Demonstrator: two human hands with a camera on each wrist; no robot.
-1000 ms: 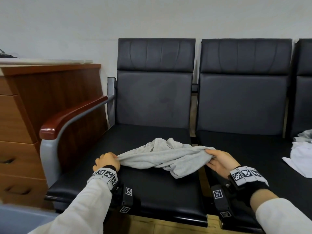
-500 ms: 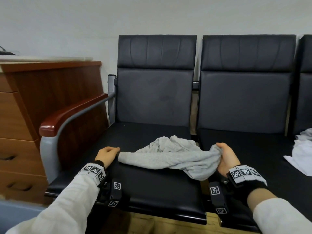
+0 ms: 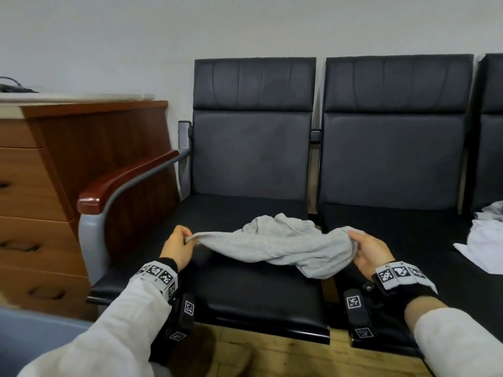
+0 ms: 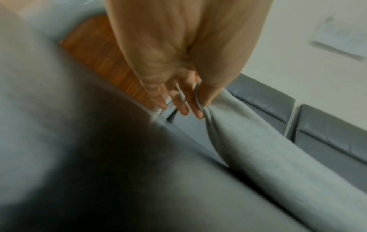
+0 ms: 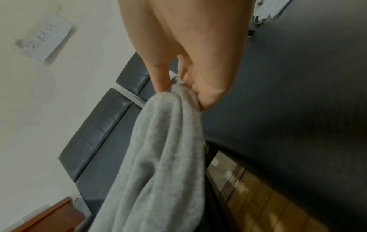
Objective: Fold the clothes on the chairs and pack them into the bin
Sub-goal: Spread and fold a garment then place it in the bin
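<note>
A crumpled light grey garment (image 3: 277, 244) lies across the seat of the left black chair (image 3: 245, 289), its right end reaching the gap between the chairs. My left hand (image 3: 178, 247) pinches the garment's left end (image 4: 218, 113) between thumb and fingers. My right hand (image 3: 367, 250) grips the bunched right end (image 5: 172, 100), lifted a little off the seat. The cloth sags between both hands. No bin shows clearly.
A second black chair (image 3: 394, 159) stands to the right, with a pile of white clothes (image 3: 484, 240) on its seat's far right. A wooden armrest (image 3: 122, 180) and a wooden drawer cabinet (image 3: 40, 200) flank the left. A grey-blue edge (image 3: 27, 330) sits at lower left.
My left hand, which had let go of the garment half a second ago, has taken hold of its left end again. Both hands have raised the ends slightly and stretched the cloth.
</note>
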